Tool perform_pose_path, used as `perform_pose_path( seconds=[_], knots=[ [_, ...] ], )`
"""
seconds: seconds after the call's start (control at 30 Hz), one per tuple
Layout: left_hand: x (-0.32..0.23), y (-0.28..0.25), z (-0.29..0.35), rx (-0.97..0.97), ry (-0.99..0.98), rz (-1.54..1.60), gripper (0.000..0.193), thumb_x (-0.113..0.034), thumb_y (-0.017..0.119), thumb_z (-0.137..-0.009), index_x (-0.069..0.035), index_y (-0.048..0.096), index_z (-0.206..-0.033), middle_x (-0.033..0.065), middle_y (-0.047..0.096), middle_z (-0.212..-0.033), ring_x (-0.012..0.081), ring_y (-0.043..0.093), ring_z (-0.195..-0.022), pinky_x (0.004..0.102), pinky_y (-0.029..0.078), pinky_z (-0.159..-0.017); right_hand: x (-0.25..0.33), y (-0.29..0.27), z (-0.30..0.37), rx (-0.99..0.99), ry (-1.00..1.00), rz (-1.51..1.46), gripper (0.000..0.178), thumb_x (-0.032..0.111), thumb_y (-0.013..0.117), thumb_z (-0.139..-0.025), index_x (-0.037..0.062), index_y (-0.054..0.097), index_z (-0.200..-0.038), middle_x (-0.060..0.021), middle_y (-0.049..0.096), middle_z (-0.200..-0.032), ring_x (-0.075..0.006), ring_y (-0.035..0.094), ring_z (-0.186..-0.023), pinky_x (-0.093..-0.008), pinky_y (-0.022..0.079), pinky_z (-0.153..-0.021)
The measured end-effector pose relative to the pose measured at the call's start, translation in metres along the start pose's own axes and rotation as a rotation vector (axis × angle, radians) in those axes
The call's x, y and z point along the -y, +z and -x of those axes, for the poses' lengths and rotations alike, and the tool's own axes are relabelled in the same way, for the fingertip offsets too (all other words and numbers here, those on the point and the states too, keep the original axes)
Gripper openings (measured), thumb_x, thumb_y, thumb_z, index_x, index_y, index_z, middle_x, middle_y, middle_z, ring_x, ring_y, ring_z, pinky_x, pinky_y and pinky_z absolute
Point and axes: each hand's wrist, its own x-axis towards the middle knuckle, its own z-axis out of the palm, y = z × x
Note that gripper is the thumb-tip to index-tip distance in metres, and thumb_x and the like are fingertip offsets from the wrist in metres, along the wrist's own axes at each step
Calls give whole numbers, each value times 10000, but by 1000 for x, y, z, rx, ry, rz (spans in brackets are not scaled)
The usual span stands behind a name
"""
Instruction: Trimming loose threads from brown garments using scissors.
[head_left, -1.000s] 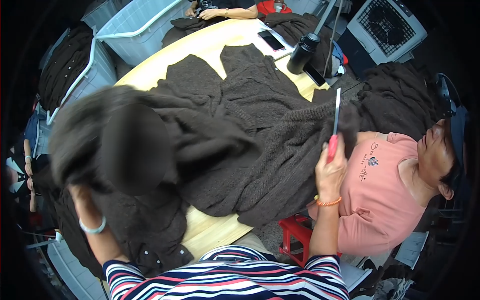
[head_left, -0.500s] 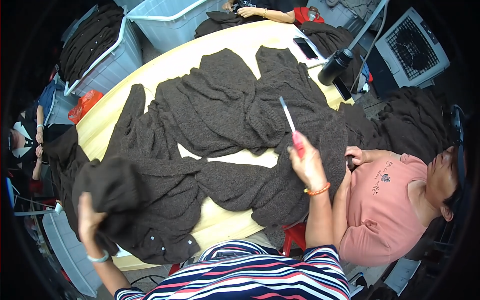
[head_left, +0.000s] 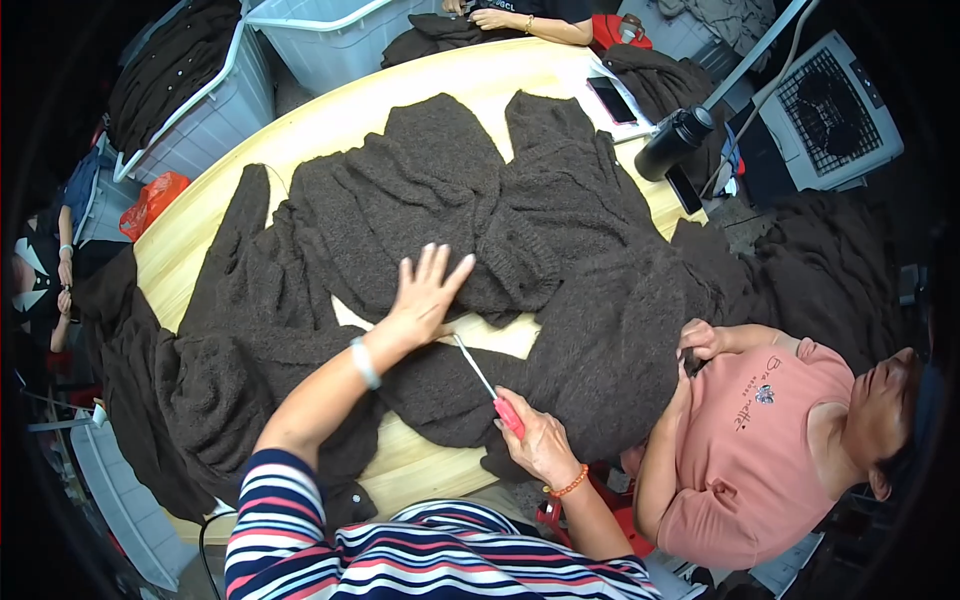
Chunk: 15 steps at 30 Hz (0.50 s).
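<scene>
Dark brown knitted garments (head_left: pixel 420 180) lie in heavy folds across the pale wooden table. My left hand (head_left: pixel 428 298) rests on the near edge of the middle garment, fingers spread and palm down, holding nothing. In my right hand (head_left: pixel 542 446) is a pink-handled tool (head_left: pixel 508 412) with a long thin metal shaft; its exact kind I cannot tell. The shaft points away to the left, its tip near my left wrist above the dark cloth. Another bundled brown garment (head_left: pixel 215 400) sits at the left, beside my left forearm.
A co-worker in a pink shirt (head_left: pixel 770 440) holds dark cloth at the right. Near the far right edge are a black bottle (head_left: pixel 675 143) and a phone (head_left: pixel 610 98). Plastic bins (head_left: pixel 335 45) stand beyond the table, one holding dark garments. Other people work at the far side and left.
My left hand has left the bundled garment at the left and moved right onto the middle one. My right hand has come nearer and leftward, still holding the tool.
</scene>
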Motion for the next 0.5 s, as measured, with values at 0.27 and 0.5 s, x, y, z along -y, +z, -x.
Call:
perform_pose_path(
  seconds=[0.27, 0.5],
  knots=[
    [36, 41, -72, -129, -27, -2, 332, -82, 660, -738, -117, 687, -1067, 126, 623, -1031, 314, 616, -1011, 452, 480, -872, -51, -18, 6, -80, 179, -211, 439, 194, 629, -917, 104, 528, -1334, -258, 676, -1003, -444, 654, -943, -476, 539, -811],
    [85, -152, 44, -565, 11, 278, 385, 17, 672, -664, -25, 651, -1046, 113, 640, -980, 255, 625, -940, 348, 480, -867, -21, -36, -1, -162, 119, -100, 403, 145, 636, -915, 44, 552, -1296, -208, 708, -947, -343, 711, -949, -380, 544, -830]
  ],
)
